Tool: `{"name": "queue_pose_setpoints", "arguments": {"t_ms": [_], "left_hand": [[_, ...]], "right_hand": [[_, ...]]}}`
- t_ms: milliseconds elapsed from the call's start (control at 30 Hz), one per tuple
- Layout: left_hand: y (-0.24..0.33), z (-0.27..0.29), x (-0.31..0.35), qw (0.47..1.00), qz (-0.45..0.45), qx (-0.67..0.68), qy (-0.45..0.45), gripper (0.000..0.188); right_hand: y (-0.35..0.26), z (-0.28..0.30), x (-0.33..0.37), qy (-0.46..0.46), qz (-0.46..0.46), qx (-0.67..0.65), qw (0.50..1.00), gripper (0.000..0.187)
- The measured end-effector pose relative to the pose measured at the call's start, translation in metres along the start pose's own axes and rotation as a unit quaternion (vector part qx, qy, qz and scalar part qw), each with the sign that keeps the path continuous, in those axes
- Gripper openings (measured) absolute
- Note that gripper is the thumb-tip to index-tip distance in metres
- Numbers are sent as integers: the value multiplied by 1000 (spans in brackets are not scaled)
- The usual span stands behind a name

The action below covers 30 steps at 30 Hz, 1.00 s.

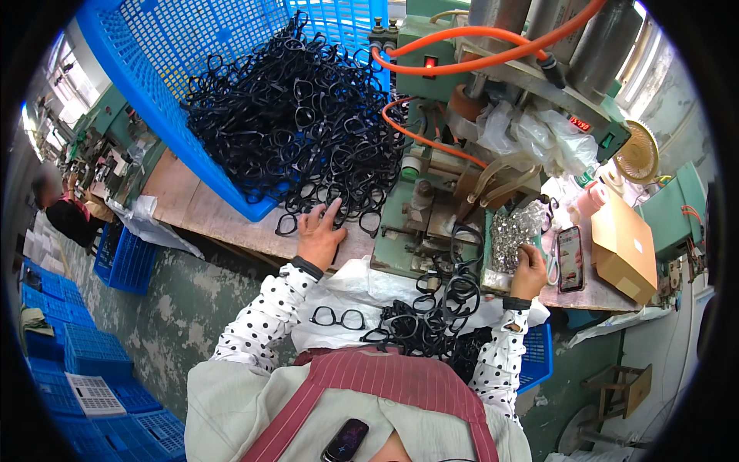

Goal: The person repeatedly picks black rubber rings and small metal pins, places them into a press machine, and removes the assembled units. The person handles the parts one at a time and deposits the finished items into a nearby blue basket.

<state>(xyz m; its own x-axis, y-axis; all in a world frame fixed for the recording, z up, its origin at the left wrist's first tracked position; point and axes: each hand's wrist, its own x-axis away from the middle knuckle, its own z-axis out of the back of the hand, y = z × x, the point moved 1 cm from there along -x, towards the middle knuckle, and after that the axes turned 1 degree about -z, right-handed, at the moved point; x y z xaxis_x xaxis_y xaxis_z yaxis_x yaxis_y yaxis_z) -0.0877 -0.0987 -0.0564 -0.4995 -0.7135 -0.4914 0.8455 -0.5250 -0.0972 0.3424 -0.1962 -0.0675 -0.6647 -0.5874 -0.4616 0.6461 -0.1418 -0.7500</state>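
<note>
My left hand [319, 236] lies at the front edge of a big heap of black eyeglass frames [296, 115], its fingers apart and touching the nearest ones. My right hand [530, 271] is at the right edge of a tray of small silvery metal parts [508, 240], thumb and fingers pinched together; anything between them is too small to make out. Between my hands stands a green press machine [396, 239], with eyeglass frames hanging at its front. On the white sheet over my lap lie a single eyeglass frame [339, 318] and a tangled pile of black frames [416, 323].
A large blue basket [165, 100] lies tipped, spilling frames onto the wooden table [185, 192]. Orange air hoses [493, 35] loop above the press. To the right are a phone [570, 259] and a cardboard box [622, 246]. Blue crates [96, 350] stand on the floor; another person sits far left.
</note>
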Motion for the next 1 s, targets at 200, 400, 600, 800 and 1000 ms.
{"name": "queue_pose_setpoints", "arguments": {"t_ms": [200,400,600,800,1000], "left_hand": [[0,31,-52,977,19,195,88,12],[44,56,-84,891,85,375,240,17],[110,93,-97,872,-219,335,282,37],[146,95,-99,836,-288,411,222,42],[144,87,-93,817,-322,432,205,42]], "right_hand": [[-26,-1,-4,-24,-22,-105,994,13],[-84,-7,-7,-86,-11,-230,969,15],[-148,5,8,-140,18,-298,944,13],[-168,6,15,-168,5,-254,953,24],[-178,-3,11,-175,-25,-284,942,38]]}}
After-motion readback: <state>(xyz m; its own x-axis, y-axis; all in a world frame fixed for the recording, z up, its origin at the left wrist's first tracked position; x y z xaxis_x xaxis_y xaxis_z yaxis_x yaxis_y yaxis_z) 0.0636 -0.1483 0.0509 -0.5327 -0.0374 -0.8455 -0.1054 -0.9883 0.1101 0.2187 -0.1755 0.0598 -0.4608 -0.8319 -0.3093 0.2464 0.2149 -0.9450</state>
